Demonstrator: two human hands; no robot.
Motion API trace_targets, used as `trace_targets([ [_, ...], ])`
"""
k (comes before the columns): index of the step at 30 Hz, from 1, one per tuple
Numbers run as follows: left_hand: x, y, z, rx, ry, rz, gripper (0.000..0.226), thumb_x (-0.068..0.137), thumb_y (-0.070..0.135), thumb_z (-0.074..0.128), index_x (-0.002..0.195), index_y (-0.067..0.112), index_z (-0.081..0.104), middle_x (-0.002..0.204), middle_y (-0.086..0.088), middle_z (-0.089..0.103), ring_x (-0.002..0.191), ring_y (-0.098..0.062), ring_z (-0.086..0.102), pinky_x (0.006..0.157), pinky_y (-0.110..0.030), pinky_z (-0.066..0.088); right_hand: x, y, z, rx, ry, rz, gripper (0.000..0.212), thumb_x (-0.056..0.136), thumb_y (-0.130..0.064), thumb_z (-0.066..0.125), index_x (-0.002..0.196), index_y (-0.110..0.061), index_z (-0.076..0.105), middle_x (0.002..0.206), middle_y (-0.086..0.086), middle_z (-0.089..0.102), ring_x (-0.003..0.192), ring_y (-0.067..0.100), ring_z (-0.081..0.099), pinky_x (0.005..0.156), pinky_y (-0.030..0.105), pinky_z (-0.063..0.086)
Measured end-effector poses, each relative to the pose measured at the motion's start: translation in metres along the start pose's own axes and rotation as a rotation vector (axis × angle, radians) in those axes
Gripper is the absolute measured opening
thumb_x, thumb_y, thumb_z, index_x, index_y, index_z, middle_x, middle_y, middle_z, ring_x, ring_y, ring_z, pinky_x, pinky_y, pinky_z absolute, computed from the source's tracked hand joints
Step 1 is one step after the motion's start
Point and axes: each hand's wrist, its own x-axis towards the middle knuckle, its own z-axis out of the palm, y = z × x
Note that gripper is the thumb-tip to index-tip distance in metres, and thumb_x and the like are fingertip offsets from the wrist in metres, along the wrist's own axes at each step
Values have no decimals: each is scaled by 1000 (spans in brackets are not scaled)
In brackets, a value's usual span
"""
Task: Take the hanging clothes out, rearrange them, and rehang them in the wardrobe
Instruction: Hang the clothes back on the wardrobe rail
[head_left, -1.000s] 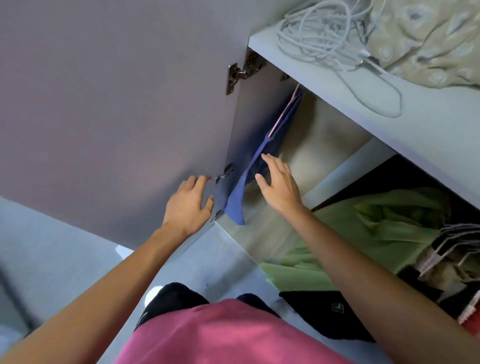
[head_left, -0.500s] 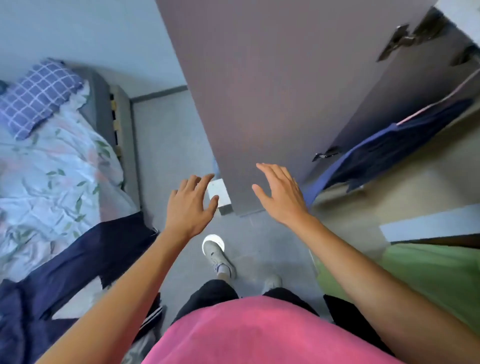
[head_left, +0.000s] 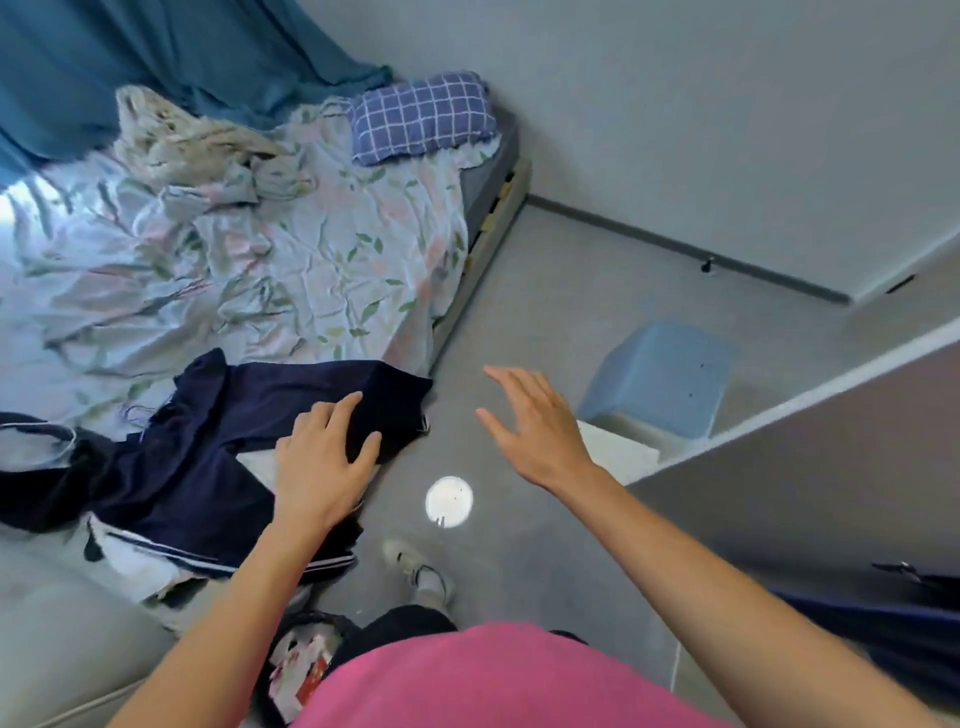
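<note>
A pile of dark navy clothes (head_left: 197, 441) lies on the near corner of the bed, with a white-striped piece beneath it. My left hand (head_left: 322, 457) hovers over or rests on the navy cloth, fingers spread, holding nothing. My right hand (head_left: 535, 426) is in the air above the grey floor, fingers apart and empty. The open wardrobe door (head_left: 810, 467) stands at the right. A blue garment (head_left: 883, 608) hanging in the wardrobe shows at the lower right edge.
The bed (head_left: 260, 260) has a crumpled floral sheet, a checked pillow (head_left: 421, 117) and a teal curtain behind it. A blue box (head_left: 660, 384) sits on the floor near the door. A round light patch (head_left: 449, 501) and my shoe (head_left: 421, 571) are below.
My view has swung left from the wardrobe to the bed. Both hands left the hanging blue garment and the door; the left hand now reaches over the navy clothes.
</note>
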Motion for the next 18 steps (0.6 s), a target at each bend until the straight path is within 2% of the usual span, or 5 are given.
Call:
trace_targets([
  [4,36,-70,-28,-29,49,-171,58,98,52,54,150,27,49,133,-4,59,125,-32,51,93,-54,47,78,-61,34,7,-66,-109,54,101,-44,58,151,-24,50,146,-6,54,135,17,45,112,42,41],
  [8,55,-133,-62,-47,119,-272,57,100,47,58,152,26,47,134,-3,57,127,-30,50,97,-53,46,142,-128,68,-3,-153,-229,54,101,-45,56,150,-23,49,146,-5,54,136,18,44,113,42,41],
  [18,24,-233,-69,-101,177,-647,59,99,48,60,152,25,48,128,-1,59,121,-26,54,95,-47,49,236,-242,153,-52,-395,-524,52,101,-47,56,148,-25,48,143,-6,53,134,19,44,108,45,43],
])
